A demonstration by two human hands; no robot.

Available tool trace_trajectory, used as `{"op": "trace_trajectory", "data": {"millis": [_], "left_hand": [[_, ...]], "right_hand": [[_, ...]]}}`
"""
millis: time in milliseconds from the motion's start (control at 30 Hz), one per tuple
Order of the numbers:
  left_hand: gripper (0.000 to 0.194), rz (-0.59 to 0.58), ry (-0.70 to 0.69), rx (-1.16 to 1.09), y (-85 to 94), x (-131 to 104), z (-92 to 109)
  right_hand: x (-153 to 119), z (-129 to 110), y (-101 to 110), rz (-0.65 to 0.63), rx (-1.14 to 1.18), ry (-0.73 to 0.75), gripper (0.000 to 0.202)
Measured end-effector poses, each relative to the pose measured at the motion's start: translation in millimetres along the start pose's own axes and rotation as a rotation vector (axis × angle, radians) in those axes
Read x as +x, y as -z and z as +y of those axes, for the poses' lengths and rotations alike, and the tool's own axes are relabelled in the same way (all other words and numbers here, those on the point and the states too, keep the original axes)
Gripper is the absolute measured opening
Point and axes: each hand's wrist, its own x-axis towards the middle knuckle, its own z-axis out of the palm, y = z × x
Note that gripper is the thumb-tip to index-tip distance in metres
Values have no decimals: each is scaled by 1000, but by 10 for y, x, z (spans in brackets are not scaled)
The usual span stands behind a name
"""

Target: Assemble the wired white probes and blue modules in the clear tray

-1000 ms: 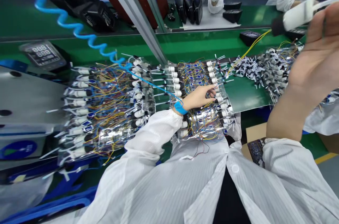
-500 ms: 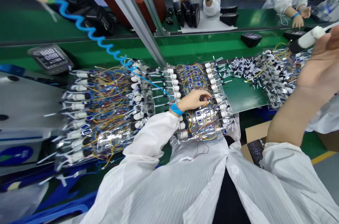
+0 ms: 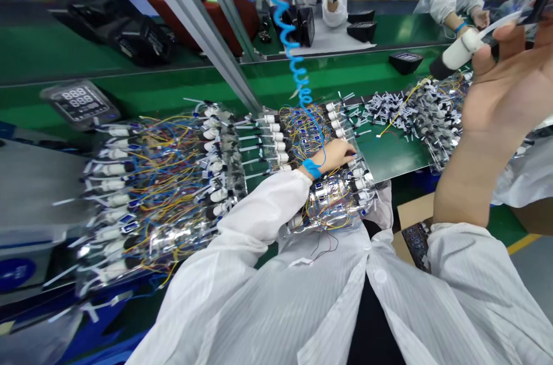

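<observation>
My left hand (image 3: 337, 153) lies over a middle stack of wired assemblies (image 3: 330, 204), bagged in clear plastic. Its fingers are drawn together at the right row of white cylinders; what is between them is hidden. A blue wrist strap (image 3: 311, 168) with a coiled cord (image 3: 294, 48) is on that wrist. At the upper right, my right hand (image 3: 501, 86) is raised, palm toward me, with bent fingers against a white cylinder with a black end (image 3: 460, 54). A yellow wire (image 3: 404, 105) hangs from it, and a white strip sticks out. Beside the fingers is a dark object (image 3: 540, 5), cut off by the frame.
Another wired stack (image 3: 168, 186) lies left, and a heap of white-tailed parts (image 3: 389, 109) right. A metal post (image 3: 203, 31) rises behind the bench. Two people work across it near black display units (image 3: 360, 30). An open carton (image 3: 415, 209) stands below right.
My left hand has shifted slightly right and up, toward the right row of cylinders. My right hand has moved left with the white cylinder. The coiled cord has swung right.
</observation>
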Motion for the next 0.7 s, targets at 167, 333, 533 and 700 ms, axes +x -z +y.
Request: {"op": "trace_trajectory", "data": {"millis": [167,333,533,700], "left_hand": [[18,58,-50,-146,81,-103,9],[29,317,-20,-449,576,-492,202],[26,641,-132,-851,903,-1111,681],[32,631,-81,-965,671,-1401,1017]], "right_hand": [[-147,-74,122,-124,-105,176,19],[-272,-13,317,-60,-141,194,15],[-844,-63,283,-207,-8,-235,17],[-1495,-19,101,-409,-119,-557,17]]}}
